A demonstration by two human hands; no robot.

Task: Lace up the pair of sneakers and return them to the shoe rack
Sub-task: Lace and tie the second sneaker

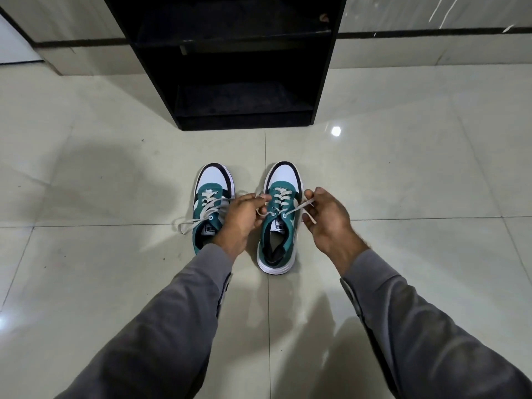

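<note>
Two green, white and black sneakers stand side by side on the tiled floor, toes pointing at the rack. The right sneaker [280, 180] has white laces threaded up its eyelets. My left hand [241, 217] pinches one lace end at its left side. My right hand [325, 214] pinches the other lace end [299, 208], pulled out to the right. The left sneaker [211, 182] sits partly behind my left wrist, its loose laces [184, 224] trailing onto the floor at the left. The black shoe rack [244, 61] stands just beyond the shoes, its shelves dark.
Glossy beige floor tiles [100, 269] spread all around the shoes. A wall with a dark skirting strip [431, 33] runs behind the rack. Grey sleeves cover both of my forearms.
</note>
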